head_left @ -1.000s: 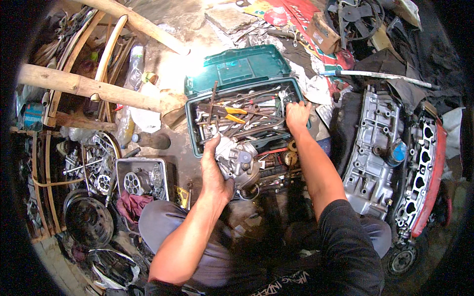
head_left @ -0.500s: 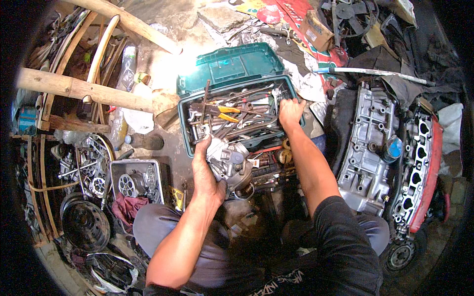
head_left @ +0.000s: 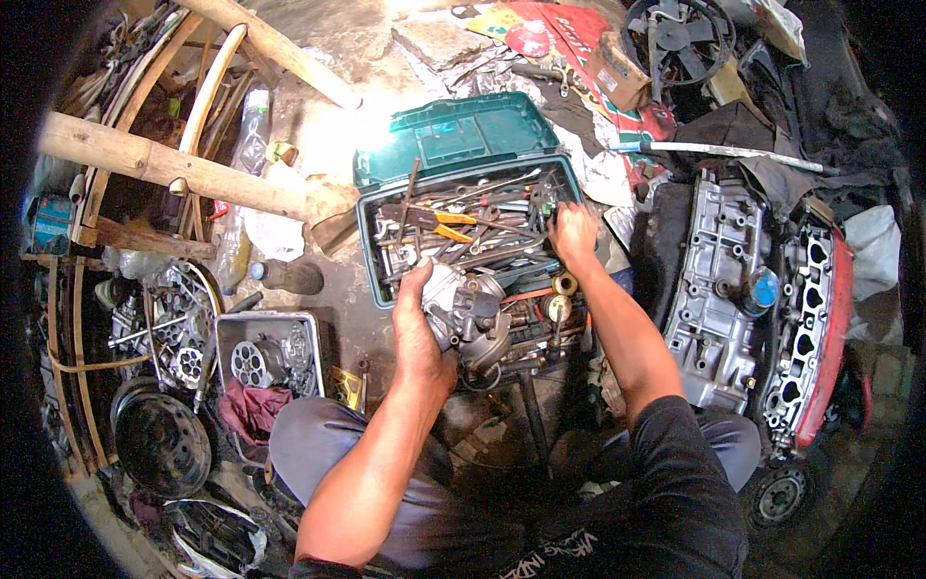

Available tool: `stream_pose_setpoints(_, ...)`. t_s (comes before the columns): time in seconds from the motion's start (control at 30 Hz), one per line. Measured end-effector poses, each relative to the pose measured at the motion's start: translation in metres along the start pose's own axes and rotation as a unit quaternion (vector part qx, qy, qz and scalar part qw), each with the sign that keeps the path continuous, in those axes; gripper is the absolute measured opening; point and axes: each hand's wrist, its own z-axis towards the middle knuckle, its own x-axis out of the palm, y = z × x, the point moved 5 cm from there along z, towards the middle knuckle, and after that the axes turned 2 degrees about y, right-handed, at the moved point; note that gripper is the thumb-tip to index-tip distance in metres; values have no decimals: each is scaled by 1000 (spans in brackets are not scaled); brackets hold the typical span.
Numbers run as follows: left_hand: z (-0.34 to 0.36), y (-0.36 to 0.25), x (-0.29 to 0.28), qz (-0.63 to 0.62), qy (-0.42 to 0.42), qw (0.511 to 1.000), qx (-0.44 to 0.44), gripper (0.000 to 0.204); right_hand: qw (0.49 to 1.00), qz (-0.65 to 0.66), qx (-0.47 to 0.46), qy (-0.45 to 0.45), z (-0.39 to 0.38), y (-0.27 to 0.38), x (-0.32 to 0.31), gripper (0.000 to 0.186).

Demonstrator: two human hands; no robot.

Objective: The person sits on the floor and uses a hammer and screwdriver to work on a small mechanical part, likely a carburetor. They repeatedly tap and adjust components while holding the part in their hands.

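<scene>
Left hand (head_left: 417, 333) grips one grey metal carburetor (head_left: 470, 307), held just in front of the one green toolbox (head_left: 463, 207). Right hand (head_left: 573, 234) is in the toolbox, fingers curled among the tools; two yellow-handled pliers (head_left: 451, 227) lie there.

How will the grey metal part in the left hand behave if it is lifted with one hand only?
The carburetor-like metal part looks like solid cast metal, so probably heavy for its size and stiff. Its knobbly shape offers grip, though it may be oily. The left hand grips one side, so it may tilt.

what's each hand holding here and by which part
Left hand grips the metal carburetor-like part by its left side. Right hand rests in the toolbox; grip unclear.
</scene>
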Motion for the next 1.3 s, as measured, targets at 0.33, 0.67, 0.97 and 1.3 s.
stream_pose_setpoints(0.33,1,-13,-1,-25,-3,1000,3,38,996,83,40,14,-15,2,-15,28)
stream_pose_setpoints(0.67,-1,-30,1,-37,-10,999,38,31,960,193,136,149,5,-8,29,80)
stream_pose_setpoints(0.97,-1,-55,5,-82,-21,994,74,31,923,274,180,201,15,-12,24,62)
stream_pose_setpoints(1.3,-8,-63,8,-103,2,991,89,28,948,279,91,-122,23,-15,-57,32)
